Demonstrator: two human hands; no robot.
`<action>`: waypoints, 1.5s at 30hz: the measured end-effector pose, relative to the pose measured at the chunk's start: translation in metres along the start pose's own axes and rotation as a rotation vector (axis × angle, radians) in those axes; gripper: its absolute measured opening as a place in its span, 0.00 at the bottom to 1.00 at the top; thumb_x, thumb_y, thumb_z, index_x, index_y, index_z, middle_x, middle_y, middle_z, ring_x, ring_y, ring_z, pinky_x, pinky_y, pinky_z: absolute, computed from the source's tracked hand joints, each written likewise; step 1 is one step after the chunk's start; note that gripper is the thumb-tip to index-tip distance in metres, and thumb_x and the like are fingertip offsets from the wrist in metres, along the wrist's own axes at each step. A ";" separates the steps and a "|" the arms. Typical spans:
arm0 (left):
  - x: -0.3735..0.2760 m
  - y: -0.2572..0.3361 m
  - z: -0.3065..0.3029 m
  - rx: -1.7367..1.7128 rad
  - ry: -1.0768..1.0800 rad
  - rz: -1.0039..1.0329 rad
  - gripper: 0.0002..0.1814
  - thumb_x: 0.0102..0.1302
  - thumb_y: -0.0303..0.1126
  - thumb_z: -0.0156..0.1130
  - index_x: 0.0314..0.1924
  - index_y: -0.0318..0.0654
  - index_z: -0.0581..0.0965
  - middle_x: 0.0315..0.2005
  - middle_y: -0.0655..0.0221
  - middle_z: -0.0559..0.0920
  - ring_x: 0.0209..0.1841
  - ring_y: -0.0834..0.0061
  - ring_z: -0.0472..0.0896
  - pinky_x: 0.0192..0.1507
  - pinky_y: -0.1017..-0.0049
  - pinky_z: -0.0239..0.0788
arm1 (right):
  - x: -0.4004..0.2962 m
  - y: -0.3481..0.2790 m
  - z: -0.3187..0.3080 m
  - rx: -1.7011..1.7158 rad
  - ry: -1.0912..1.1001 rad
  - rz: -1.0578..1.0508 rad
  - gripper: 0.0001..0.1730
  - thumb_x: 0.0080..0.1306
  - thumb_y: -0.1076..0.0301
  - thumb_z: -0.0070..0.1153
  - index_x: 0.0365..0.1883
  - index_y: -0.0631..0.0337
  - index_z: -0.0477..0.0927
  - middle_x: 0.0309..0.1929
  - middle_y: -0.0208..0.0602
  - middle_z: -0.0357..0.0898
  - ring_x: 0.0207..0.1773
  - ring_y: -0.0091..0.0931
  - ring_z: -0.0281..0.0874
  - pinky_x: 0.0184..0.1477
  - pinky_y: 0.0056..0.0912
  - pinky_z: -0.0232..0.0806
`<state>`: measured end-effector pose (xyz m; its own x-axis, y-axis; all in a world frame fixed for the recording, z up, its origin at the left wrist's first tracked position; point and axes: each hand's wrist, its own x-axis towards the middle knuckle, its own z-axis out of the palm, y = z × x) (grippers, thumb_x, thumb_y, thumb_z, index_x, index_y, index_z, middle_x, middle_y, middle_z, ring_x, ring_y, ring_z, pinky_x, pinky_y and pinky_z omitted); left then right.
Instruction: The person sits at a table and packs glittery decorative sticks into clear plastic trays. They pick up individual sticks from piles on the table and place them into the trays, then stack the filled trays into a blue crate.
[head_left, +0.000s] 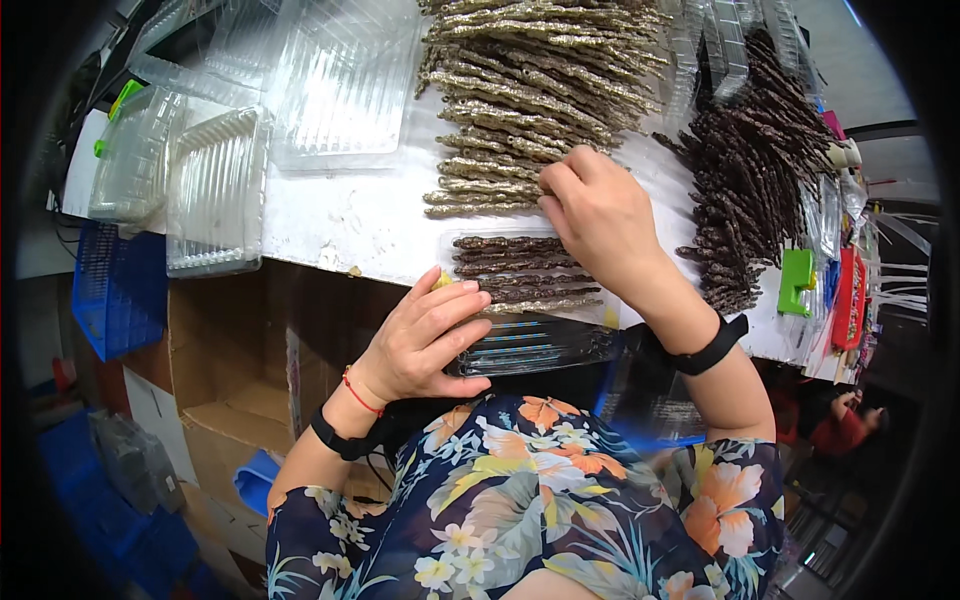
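Note:
My right hand (596, 210) is bent in a pinch over the right ends of the nearest gold knobbly rods (480, 202). Its fingertips are partly hidden, so whether a rod is gripped is unclear. Below it, a clear plastic tray (447, 244) holds a row of dark brown knobbly rods (517, 265), with a pale gold rod (544, 306) along the near side. My left hand (420, 341) lies at the tray's left end, fingers spread and fingertips touching its near-left corner. Closest to my body is a dark pack with thin blue lines (525, 349).
Gold rods (547, 75) are heaped at the back, dark brown rods (742, 180) at the right. Empty clear trays (217, 191) stand at left on the white table (337, 217). A green tool (795, 281), a red tray (849, 300), a blue basket (120, 289) and a cardboard box (232, 352) are around.

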<state>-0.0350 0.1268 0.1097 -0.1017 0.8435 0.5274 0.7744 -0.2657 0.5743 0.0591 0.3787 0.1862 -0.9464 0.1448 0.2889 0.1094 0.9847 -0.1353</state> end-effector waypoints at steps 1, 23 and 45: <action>0.002 0.000 -0.001 0.001 -0.003 -0.002 0.28 0.56 0.53 0.76 0.50 0.43 0.83 0.58 0.63 0.79 0.63 0.58 0.79 0.76 0.51 0.54 | 0.001 0.001 -0.002 0.014 0.007 0.008 0.08 0.59 0.72 0.65 0.36 0.59 0.79 0.35 0.40 0.74 0.40 0.40 0.77 0.42 0.43 0.70; -0.003 -0.011 0.007 -0.062 0.125 -0.080 0.41 0.46 0.52 0.83 0.54 0.44 0.69 0.58 0.61 0.75 0.67 0.52 0.72 0.71 0.50 0.62 | -0.070 -0.035 -0.023 0.216 -0.184 -0.048 0.07 0.59 0.71 0.67 0.34 0.55 0.81 0.33 0.29 0.76 0.39 0.32 0.73 0.43 0.36 0.62; -0.003 -0.014 0.000 -0.103 0.112 -0.053 0.41 0.48 0.51 0.83 0.54 0.41 0.70 0.57 0.58 0.77 0.66 0.52 0.73 0.70 0.51 0.66 | -0.018 -0.004 -0.048 0.176 -0.017 0.049 0.04 0.60 0.73 0.66 0.32 0.57 0.82 0.34 0.34 0.78 0.38 0.37 0.74 0.42 0.40 0.65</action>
<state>-0.0456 0.1280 0.1003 -0.2140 0.8021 0.5576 0.6984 -0.2734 0.6614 0.0899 0.3770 0.2272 -0.9463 0.1892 0.2622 0.1020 0.9442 -0.3131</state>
